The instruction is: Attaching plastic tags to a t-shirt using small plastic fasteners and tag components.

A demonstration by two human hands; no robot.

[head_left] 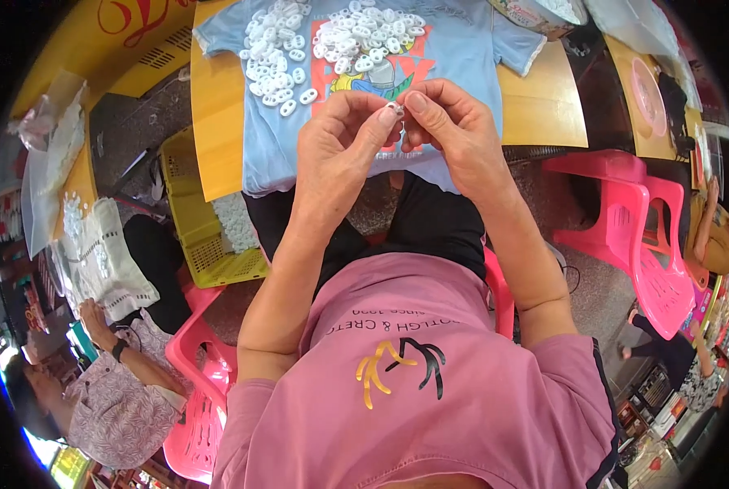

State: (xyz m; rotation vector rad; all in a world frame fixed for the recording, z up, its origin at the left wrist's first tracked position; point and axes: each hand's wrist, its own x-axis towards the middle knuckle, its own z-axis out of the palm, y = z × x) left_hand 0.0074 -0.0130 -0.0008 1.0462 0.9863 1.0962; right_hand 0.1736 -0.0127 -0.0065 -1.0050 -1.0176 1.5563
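My left hand (337, 147) and my right hand (454, 130) meet above my lap, fingertips pinched together on one small white plastic piece (394, 109). Beyond them a light blue T-shirt (462, 41) lies spread over a yellow wooden table (544, 102). On the shirt rest two heaps of small white plastic rings, one at the left (276, 50) and one in the middle (368, 37). I wear a pink shirt and dark trousers.
A yellow plastic crate (187, 204) holding white pieces stands left of my knees. Pink plastic chairs (638, 232) stand at the right. Another person (112, 391) in a patterned top sits at lower left by a white cloth (103, 261) with more pieces.
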